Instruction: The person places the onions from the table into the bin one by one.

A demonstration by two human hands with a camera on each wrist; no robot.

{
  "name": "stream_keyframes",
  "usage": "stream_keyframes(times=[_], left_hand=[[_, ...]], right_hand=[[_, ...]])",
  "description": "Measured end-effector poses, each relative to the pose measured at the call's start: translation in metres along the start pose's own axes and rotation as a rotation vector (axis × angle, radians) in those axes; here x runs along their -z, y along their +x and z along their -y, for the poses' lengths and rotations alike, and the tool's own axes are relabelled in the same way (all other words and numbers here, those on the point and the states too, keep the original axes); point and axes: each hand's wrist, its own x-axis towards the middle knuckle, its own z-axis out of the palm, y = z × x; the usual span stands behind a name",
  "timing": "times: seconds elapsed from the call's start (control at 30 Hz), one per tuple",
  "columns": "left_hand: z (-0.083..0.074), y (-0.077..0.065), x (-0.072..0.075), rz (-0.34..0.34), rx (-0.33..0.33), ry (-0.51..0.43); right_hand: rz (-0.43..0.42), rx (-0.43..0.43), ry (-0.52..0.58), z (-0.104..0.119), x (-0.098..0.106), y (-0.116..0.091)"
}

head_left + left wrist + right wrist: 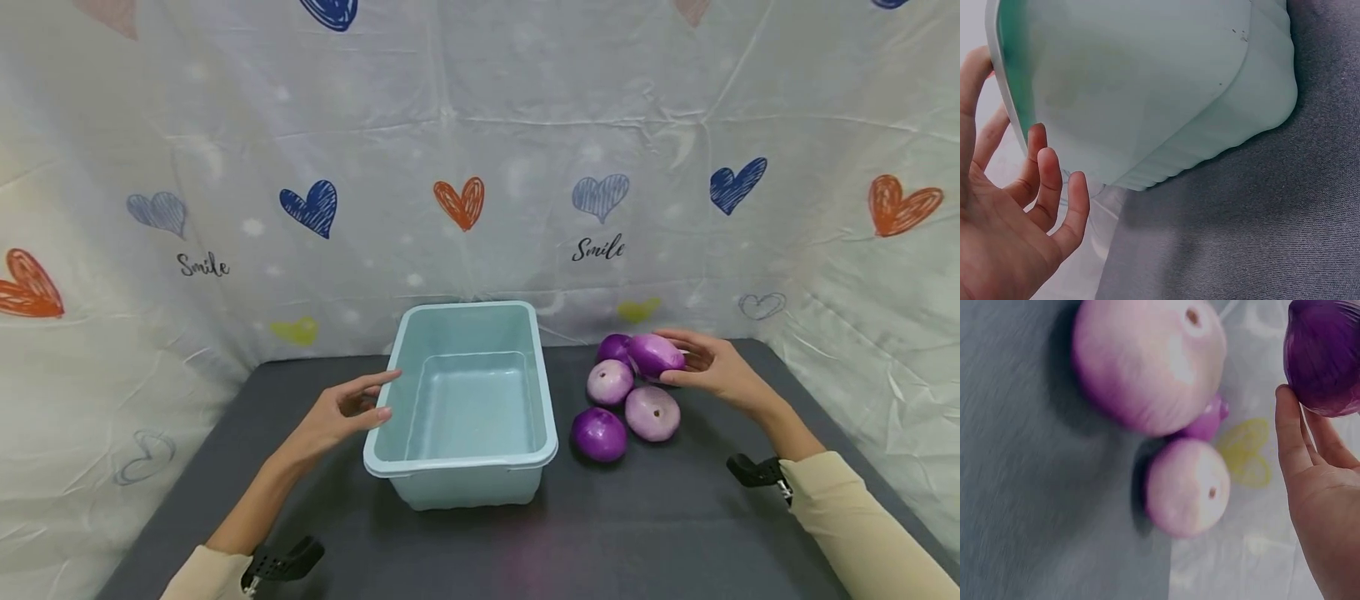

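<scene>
A light blue-green plastic basin (pixel 468 408) stands upright on the dark table, with nothing inside. At its left rim is my left hand (pixel 341 408); thumb and index finger rest on the edge while the other fingers stay loosely bent outside the wall (pixel 1147 81). To the right of the basin, my right hand (pixel 705 362) holds a purple onion (pixel 655 356) by its fingertips, raised beside the other onions. Close by lie a dark purple onion (pixel 598 434), two paler ones (pixel 652 413) (pixel 610 382), and another purple onion (pixel 612 347) partly hidden behind.
Dark grey cloth (pixel 480 550) covers the table. A white curtain (pixel 525 167) printed with hearts hangs right behind the table and along both sides. Black straps (pixel 753 471) sit on both wrists.
</scene>
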Motion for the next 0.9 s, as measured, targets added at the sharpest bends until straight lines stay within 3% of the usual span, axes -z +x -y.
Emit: stream_keyframes(times=[0.13, 0.37, 0.9], left_hand=[[0.001, -0.003, 0.0, -0.008, -0.008, 0.001], [0.0, -0.003, 0.0, -0.004, 0.009, -0.013], [0.0, -0.002, 0.0, -0.005, 0.024, -0.008]], right_hand=[[0.023, 0.018, 0.044, 0.007, -0.009, 0.012], [0.037, -0.02, 0.052, 0.019, -0.019, 0.027], [0.071, 0.074, 0.007, 0.053, -0.04, 0.066]])
